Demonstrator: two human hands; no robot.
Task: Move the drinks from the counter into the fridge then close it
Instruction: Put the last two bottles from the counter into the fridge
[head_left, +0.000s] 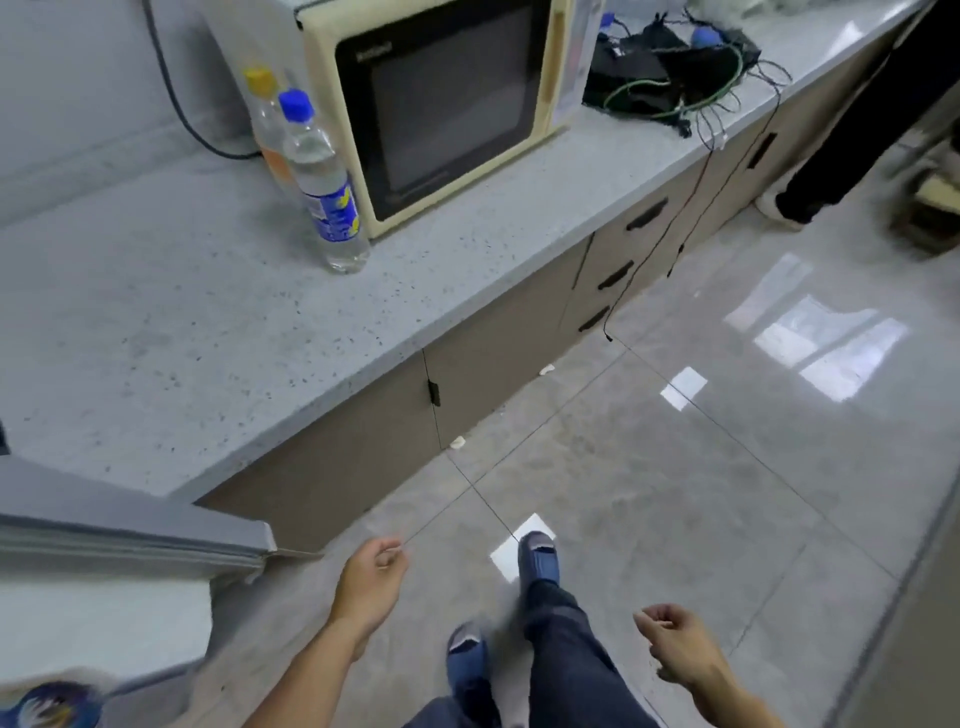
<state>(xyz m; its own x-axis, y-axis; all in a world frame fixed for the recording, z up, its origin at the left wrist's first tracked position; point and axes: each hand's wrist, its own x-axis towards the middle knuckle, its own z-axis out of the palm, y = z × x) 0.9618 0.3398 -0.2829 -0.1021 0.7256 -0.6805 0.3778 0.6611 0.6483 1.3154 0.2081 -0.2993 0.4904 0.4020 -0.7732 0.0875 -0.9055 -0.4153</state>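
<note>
Blue-capped bottle (324, 187): a clear plastic bottle is seen standing upright on the counter (171, 332), just in front of the microwave's left front corner and back from the counter's front edge. A blue label with yellow marks is wrapped round its lower half. A clear liquid is held in it, filling most of the body.

Yellow-capped bottle (266, 130): a second clear bottle is stood upright directly behind the blue-capped one, nearer the counter's back edge and beside the microwave's left side. An orange-tinted band shows low on it; whether that is drink or label cannot be told, and its lower part is hidden by the front bottle.

Microwave (441, 104): a cream-coloured unit with a dark door is set toward the counter's back edge; the door is closed.

Cables (675, 78): a tangle of black and green leads and dark items is piled on the counter to the right of the microwave, with thin wires trailing over the front edge past the drawers (623, 260).

Fridge (119, 551): a grey open door edge and white interior are seen at the lower left, beside the counter's near corner. A blue-topped item (49, 704) sits blurred at the very bottom left; what it is cannot be told.

Left hand (371, 579): held low over the floor (727, 467), fingers loosely curled, nothing gripped.

Right hand (675, 644): likewise held low, fingers loosely curled, holding nothing.

Bystander (841, 135): dark trouser legs are seen at the far right end of the counter.
</note>
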